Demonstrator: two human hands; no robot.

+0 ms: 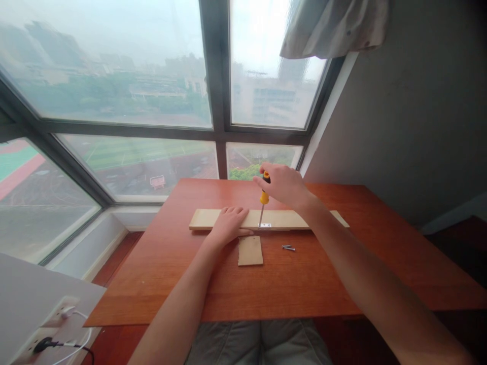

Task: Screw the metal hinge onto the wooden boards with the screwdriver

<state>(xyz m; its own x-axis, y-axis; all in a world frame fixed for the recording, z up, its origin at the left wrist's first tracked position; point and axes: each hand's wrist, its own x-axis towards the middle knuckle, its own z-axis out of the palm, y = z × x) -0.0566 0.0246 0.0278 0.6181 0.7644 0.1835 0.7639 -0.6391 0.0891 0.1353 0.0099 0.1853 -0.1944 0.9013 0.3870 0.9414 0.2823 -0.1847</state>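
Note:
My right hand point(283, 185) is closed on the handle of a yellow and black screwdriver point(265, 196), which stands nearly upright. Its tip meets the left end of a small metal plate point(265, 225) at the near edge of a long pale wooden board point(289, 219). Fingers stretched out, my left hand point(230, 224) lies flat on the board, left of the screwdriver. A small square wooden piece point(250, 251) lies on the table just in front of the board. Some screws point(288, 248) lie to the right of that piece.
The reddish-brown table point(304, 289) carries everything, its near edge above my lap. Large windows point(133, 167) rise behind and to the left. At the lower left, a black plug point(43, 344) and a white plug point(68, 312) with cables sit in wall sockets. A curtain point(335, 25) hangs at the upper right.

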